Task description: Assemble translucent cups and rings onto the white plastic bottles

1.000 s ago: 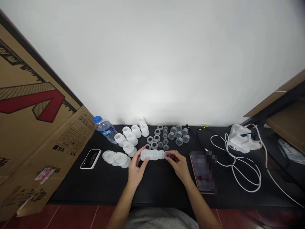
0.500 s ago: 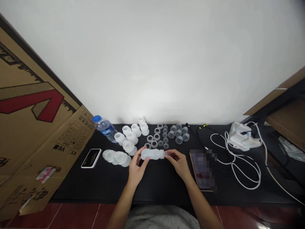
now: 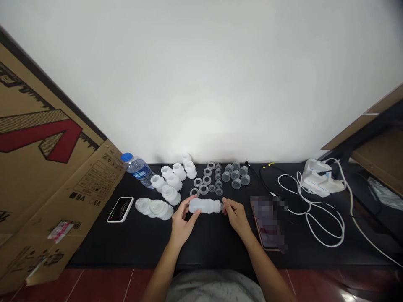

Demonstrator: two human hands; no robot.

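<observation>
Head view: left hand (image 3: 183, 222) wrapping curled fingers around translucent white plastic bottle (image 3: 204, 206), right hand (image 3: 236, 218) pinching narrow neck end with fingertips; white plastic collars (image 3: 170, 182), clear round plastic cups (image 3: 235, 176), grey rings (image 3: 203, 180) lying loose just beyond fingertips.

This looks like a room in a home, not a shop or a lab. A black table (image 3: 208, 247) stands by a plain white wall (image 3: 201, 75), with red tiles (image 3: 94, 285) on the floor. Big cardboard (image 3: 47, 167) leans nearby, and a phone (image 3: 267, 222) and a water bottle (image 3: 138, 170) sit out.
</observation>
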